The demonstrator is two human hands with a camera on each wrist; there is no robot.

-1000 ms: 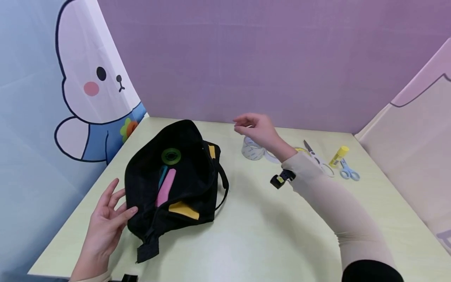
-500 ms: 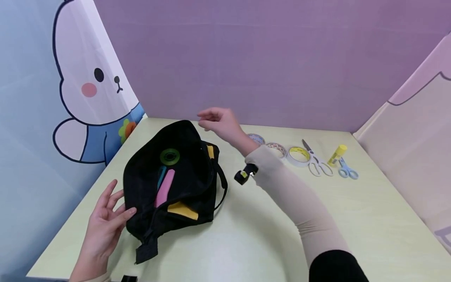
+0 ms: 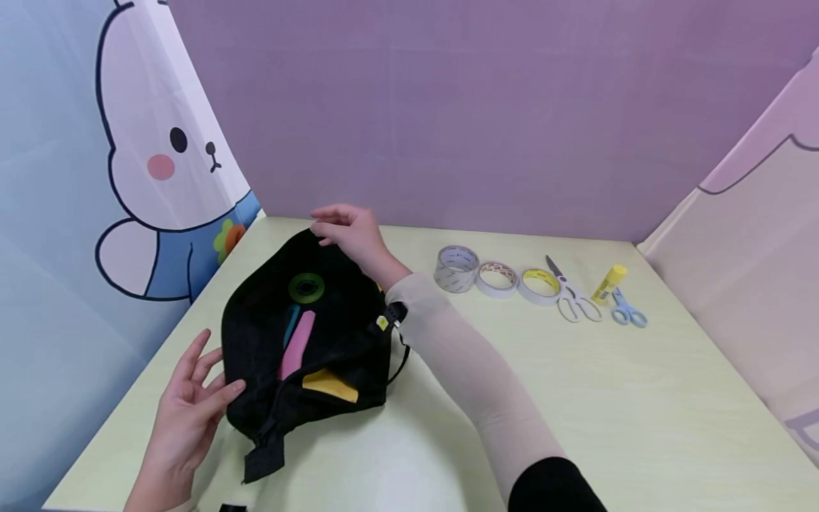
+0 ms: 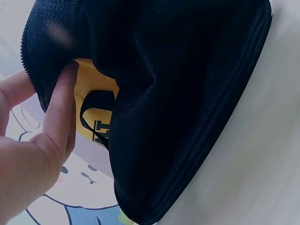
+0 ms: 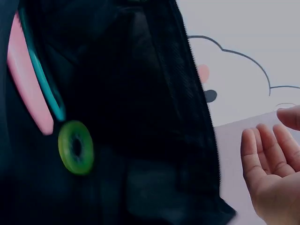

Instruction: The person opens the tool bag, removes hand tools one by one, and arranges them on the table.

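A black backpack [image 3: 256, 341] lies on the table with its zippered mouth spread wide. Inside it are a green ring with a dark centre [image 3: 306, 288], a long pink piece [image 3: 297, 345] and a thin teal one [image 3: 291, 326]. My left hand [image 3: 185, 419] holds the near left rim between thumb and fingers. In the left wrist view its fingers [image 4: 58, 105] lie against the bag's edge, beside a yellow panel [image 4: 96, 77]. My right hand [image 3: 358, 238] hovers at the far rim, its fingers loosely bent. Nothing is in it in the right wrist view, where a gap shows between it and the zipper.
Along the back right of the table [image 3: 640, 398] stand a wide clear tape roll [image 3: 446, 279] and two narrower tape rolls, one with a yellow core [image 3: 536, 295]. Farther right lie white-handled scissors [image 3: 579, 302], a yellow glue stick [image 3: 610, 284] and small blue scissors [image 3: 630, 313].
My right hand has moved left from over the tape rolls to the backpack's far rim, uncovering the rolls. The left hand has stayed on the near left rim.
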